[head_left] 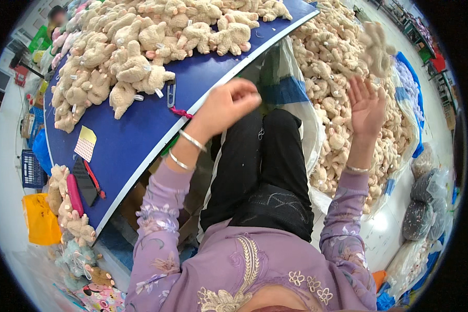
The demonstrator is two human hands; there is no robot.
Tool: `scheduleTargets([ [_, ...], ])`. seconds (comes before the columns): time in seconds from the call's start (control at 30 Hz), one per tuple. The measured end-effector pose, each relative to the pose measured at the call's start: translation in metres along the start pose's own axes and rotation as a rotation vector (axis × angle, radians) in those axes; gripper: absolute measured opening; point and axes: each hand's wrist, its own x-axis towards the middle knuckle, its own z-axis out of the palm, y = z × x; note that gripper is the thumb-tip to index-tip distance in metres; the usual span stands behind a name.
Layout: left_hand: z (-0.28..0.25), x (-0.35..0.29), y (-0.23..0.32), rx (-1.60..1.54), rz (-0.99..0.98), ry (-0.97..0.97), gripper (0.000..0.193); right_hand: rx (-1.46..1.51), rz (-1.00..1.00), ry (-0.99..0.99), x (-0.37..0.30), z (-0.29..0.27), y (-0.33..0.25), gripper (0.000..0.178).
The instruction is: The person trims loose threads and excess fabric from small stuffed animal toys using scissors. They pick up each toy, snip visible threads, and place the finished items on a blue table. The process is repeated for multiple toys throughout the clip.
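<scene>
My right hand (366,106) is raised palm up with its fingers spread, over a large heap of cream plush toys (330,130) in a sack. Just beyond its fingertips a cream plush toy (377,49), smeared by motion, appears to be in the air, apart from the hand. My left hand (226,106) hovers by the edge of the blue table (135,140), fingers loosely bent and thumb apart, with nothing visible in it. A big pile of similar plush toys (135,67) with small white tags covers the table's far part.
A large metal safety pin (171,93) with a pink tie lies at the table edge. Nearer are a patterned paper slip (85,143), a dark flat object (83,179) and a red cutter (94,179). Stuffed clear bags (426,203) stand on the floor at right.
</scene>
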Motion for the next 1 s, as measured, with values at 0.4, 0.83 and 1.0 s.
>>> scheduleTargets([
  [0.4,-0.039,0.138,-0.069,0.810,-0.181,0.361,0.046,-0.582,0.420,-0.403,-0.052,0.016,0.067,0.023],
  [0.83,0.049,-0.012,-0.012,-0.261,-0.047,0.136,0.030,-0.700,0.166,-0.428,-0.058,0.065,0.092,0.044],
  [1.0,0.068,-0.030,-0.016,-0.721,-0.054,0.185,0.052,-0.765,0.040,-0.477,-0.070,0.081,0.102,0.026],
])
